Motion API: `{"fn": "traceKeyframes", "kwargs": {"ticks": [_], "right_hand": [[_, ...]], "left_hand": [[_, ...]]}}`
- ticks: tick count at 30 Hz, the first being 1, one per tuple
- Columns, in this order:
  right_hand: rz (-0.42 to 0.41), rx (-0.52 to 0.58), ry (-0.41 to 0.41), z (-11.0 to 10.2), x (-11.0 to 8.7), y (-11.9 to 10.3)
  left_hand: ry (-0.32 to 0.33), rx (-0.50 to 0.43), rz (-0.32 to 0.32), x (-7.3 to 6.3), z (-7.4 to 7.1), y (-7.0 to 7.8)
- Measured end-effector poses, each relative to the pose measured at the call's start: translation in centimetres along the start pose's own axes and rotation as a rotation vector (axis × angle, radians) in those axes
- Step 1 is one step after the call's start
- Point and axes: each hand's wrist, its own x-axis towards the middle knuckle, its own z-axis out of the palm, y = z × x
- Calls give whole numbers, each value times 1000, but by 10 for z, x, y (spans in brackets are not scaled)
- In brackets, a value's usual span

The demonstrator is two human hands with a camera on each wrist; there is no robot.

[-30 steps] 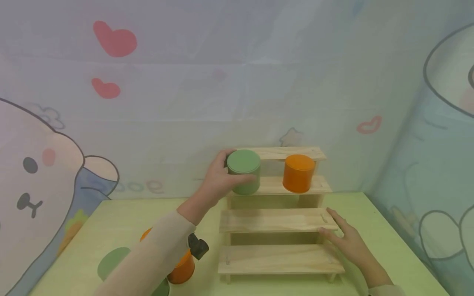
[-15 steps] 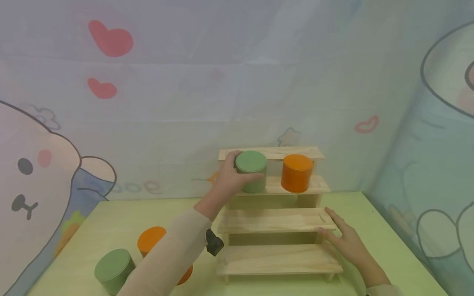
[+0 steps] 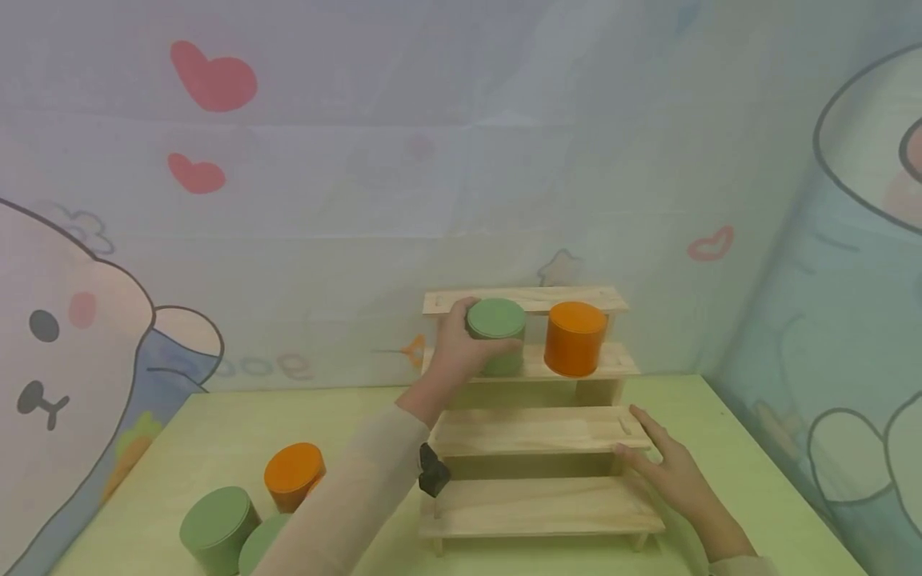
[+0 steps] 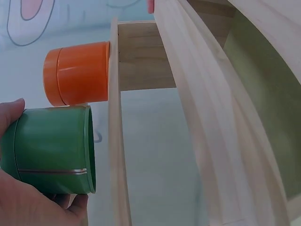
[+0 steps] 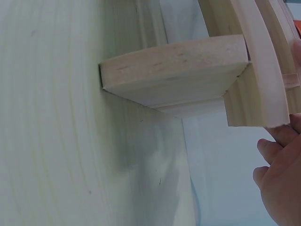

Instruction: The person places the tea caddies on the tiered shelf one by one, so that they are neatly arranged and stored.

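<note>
My left hand (image 3: 455,348) grips a green round tin (image 3: 497,318) by its side, thumb across the front, at the second board from the top of a stepped wooden rack (image 3: 540,428). In the left wrist view a narrow gap shows between the base of the green tin (image 4: 52,146) and the board. Beside it an orange tin (image 3: 576,340) stands on that same board. My right hand (image 3: 675,476) holds the right end of the rack's third board, thumb at the front edge. Its fingers (image 5: 275,150) show at the board's end in the right wrist view.
On the table (image 3: 346,416) at the left stand a green tin (image 3: 219,528), another green tin (image 3: 259,544) and an orange tin (image 3: 291,476), partly behind my left sleeve (image 3: 360,488). A printed cloth backdrop (image 3: 346,200) hangs close behind the rack.
My left hand has carried the green tin to the right along the board, closer to the orange tin, and slightly lower. The right hand has stayed on the rack.
</note>
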Motion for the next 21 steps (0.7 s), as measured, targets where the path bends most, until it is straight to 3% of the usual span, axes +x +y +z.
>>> {"fn": "traceKeyframes", "kwargs": {"ticks": [13, 21], "right_hand": [[6, 3, 2, 1, 0, 1], [2, 14, 4, 1, 0, 2]], "left_hand": [[13, 49, 2, 7, 12, -12], [20, 8, -8, 9, 16, -12]]}}
